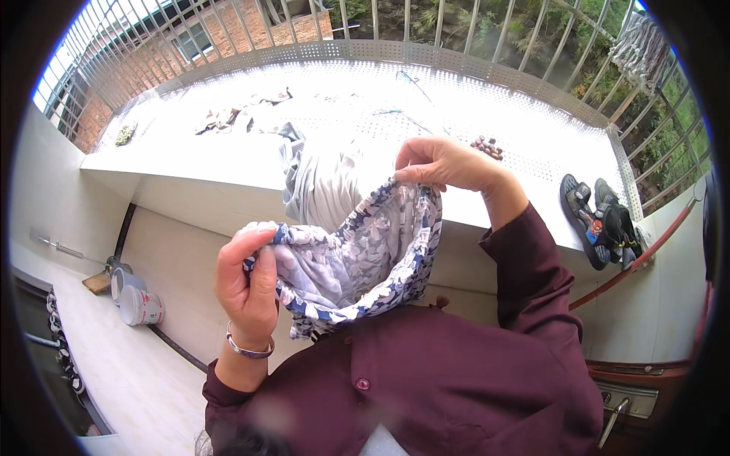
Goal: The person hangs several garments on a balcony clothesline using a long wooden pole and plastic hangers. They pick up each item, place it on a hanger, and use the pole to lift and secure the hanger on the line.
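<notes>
A floral garment (380, 262) in blue, white and pale grey hangs before my chest, its gathered waistband spread into a wide loop. My left hand (247, 281) pinches the band at the left end between thumb and fingers. Higher up and to the right, my right hand (452, 163) grips the far edge of the same band. The pale inner side of the cloth shows through the opening; its lower part is hidden by the folds. Just beyond it, a pile of light grey and white clothes (331, 182) drapes over the edge of the white ledge (213, 176).
Metal window bars (449, 26) rise behind the perforated ledge. Dark sandals (589, 220) sit at its right end, with small brown round things (487, 148) nearer the middle. A mop head (642, 53) hangs upper right. White buckets (142, 305) stand on the floor at left.
</notes>
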The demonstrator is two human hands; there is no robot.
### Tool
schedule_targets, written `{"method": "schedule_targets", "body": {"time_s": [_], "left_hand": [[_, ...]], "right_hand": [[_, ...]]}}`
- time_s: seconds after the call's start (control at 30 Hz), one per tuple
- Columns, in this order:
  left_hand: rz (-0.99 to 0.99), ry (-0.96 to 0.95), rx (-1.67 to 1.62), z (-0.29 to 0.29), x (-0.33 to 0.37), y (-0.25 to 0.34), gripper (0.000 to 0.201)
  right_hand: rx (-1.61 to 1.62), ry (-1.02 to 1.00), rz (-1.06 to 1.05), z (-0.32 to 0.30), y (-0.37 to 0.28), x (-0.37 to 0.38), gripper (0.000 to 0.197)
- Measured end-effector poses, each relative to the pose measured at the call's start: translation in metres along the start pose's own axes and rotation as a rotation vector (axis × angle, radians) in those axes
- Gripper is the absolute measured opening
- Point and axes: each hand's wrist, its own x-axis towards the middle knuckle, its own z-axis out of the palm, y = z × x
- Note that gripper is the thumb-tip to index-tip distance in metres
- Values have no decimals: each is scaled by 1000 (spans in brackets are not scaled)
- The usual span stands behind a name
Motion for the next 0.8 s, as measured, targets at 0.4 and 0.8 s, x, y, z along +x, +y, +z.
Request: {"method": "schedule_targets", "body": {"time_s": [0.4, 0.8], "left_hand": [[-333, -227, 315, 110, 77, -134, 25], [-327, -214, 450, 120, 80, -146, 24]], "right_hand": [[-939, -25, 57, -85, 146, 187, 52], [-1079, 234, 80, -80, 168, 229, 43]]}}
